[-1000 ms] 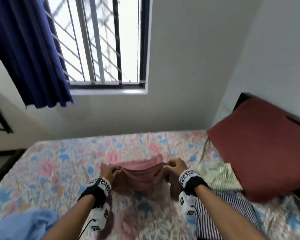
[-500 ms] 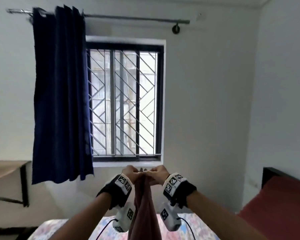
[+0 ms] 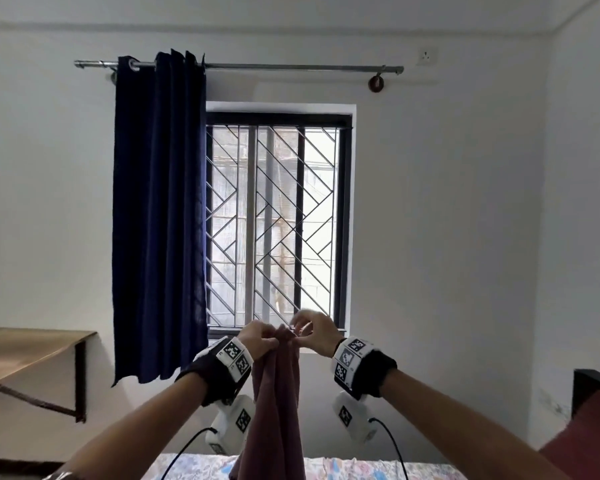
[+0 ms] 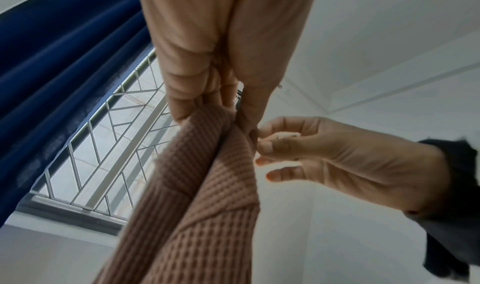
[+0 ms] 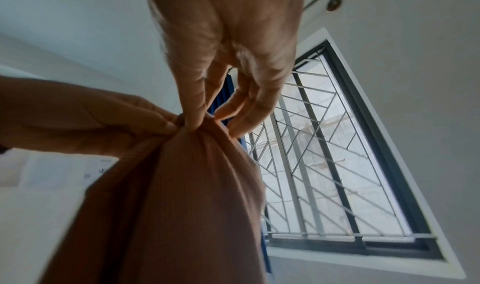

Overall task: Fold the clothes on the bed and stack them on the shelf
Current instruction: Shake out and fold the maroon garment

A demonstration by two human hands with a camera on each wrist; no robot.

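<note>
A dusty-pink waffle-knit garment [image 3: 277, 393] hangs bunched from both raised hands in front of the window. My left hand [image 3: 272, 341] grips its gathered top in curled fingers; the left wrist view shows that hand [image 4: 207, 95] closed round the cloth [image 4: 202, 185]. Just to the right, my right hand [image 3: 297, 332] arches over the top edge. In the right wrist view its thumb and fingertips [image 5: 207, 120] pinch the garment's top [image 5: 182, 185] beside the left hand [image 5: 130, 120]. The garment's lower end drops out of view.
The bed's floral sheet [image 3: 343, 469] lies along the bottom edge, with a dark red pillow [image 3: 589, 438] at the right. A wooden wall-mounted table [image 3: 21, 351] juts out at left. A blue curtain [image 3: 160, 220] and barred window [image 3: 278, 220] face me.
Both hands have lifted the pink garment off the bed up to window height and come together. The view has tilted up. The right hand's fingers have loosened and shifted on the top edge.
</note>
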